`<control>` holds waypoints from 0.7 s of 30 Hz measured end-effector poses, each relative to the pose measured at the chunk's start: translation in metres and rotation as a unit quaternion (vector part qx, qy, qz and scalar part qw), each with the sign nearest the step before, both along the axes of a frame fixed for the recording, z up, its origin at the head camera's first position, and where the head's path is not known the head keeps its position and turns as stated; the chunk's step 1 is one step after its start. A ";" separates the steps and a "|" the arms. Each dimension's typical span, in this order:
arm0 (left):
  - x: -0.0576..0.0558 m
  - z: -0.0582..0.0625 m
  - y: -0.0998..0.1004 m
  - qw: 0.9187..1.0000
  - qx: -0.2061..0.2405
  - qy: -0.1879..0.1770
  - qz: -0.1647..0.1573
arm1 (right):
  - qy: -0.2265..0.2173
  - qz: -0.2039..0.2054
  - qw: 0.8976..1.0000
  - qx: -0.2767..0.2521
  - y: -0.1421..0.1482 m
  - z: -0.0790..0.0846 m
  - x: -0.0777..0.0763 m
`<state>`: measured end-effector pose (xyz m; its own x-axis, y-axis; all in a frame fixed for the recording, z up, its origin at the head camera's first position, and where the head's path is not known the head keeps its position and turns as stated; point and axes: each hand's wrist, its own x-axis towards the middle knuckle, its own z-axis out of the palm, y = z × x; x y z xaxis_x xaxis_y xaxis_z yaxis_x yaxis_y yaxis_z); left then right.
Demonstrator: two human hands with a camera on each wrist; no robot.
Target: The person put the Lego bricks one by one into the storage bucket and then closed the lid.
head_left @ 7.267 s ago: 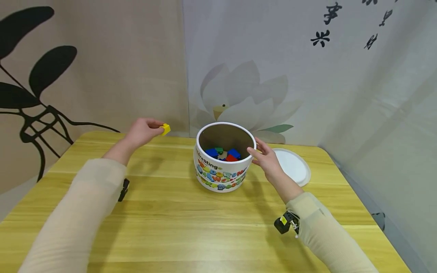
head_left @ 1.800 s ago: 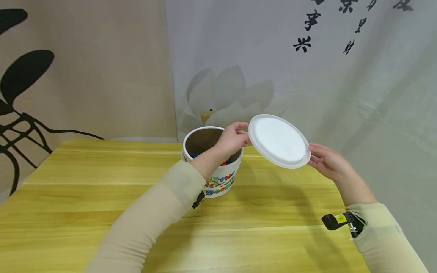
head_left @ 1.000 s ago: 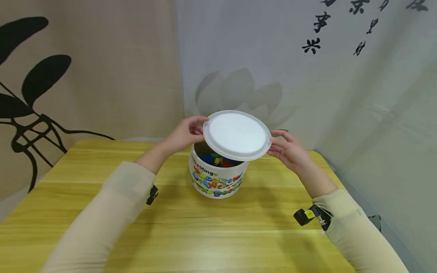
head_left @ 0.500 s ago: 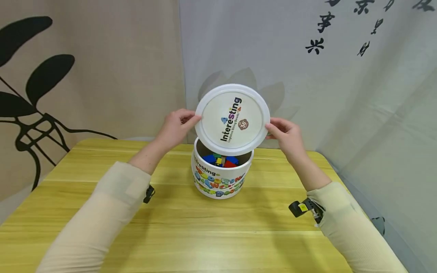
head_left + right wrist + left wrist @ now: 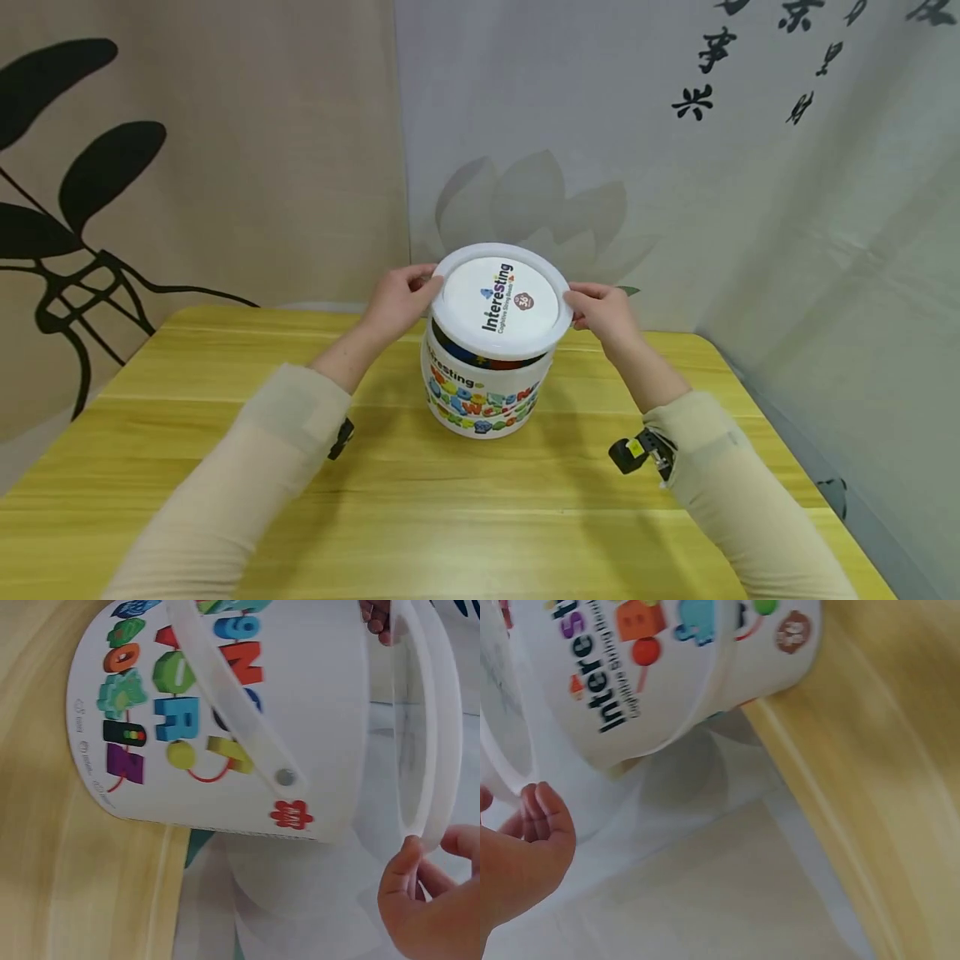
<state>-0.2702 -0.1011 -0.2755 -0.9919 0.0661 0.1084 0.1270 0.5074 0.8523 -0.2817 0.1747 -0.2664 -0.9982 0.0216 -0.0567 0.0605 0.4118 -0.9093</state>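
Observation:
A round white lid (image 5: 501, 302) with "Interesting" printed on top hangs just over the white bucket (image 5: 480, 398). My left hand (image 5: 400, 302) pinches the lid's left rim between thumb and fingers. On the opposite rim, my right hand (image 5: 603, 315) pinches it too. A gap between lid and bucket shows at the front, with dark blue and red blocks (image 5: 495, 363) inside, mostly hidden. The right wrist view also shows the lid (image 5: 442, 727) apart from the bucket's edge, and the left wrist view shows my left hand (image 5: 532, 855) at the lid's rim.
The bucket stands near the back of a wooden table (image 5: 450, 517). A white plastic handle (image 5: 240, 712) hangs down along its side. Behind the table's back edge is a printed cloth backdrop (image 5: 300, 167).
A yellow block left my left hand; my right hand left the bucket. Both hands took the lid, brought it left over the bucket, turned its printed face up and lowered it.

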 end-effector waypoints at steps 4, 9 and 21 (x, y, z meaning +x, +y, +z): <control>0.001 -0.010 -0.001 0.999 -0.013 -0.029 -0.020 | -0.022 0.003 1.000 0.018 -0.001 -0.010 -0.002; 0.001 -0.022 0.002 0.999 -0.021 -0.037 -0.015 | -0.045 0.012 0.998 0.043 -0.002 -0.019 -0.003; 0.001 -0.041 0.004 0.999 -0.008 -0.046 -0.006 | -0.064 0.030 0.997 0.039 -0.005 -0.034 -0.004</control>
<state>-0.2694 -0.0974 -0.3169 -0.9967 0.0793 0.0158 0.0548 0.5199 0.8524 -0.2854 0.1700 -0.3003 -0.9825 -0.0284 -0.1839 0.1469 0.4881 -0.8603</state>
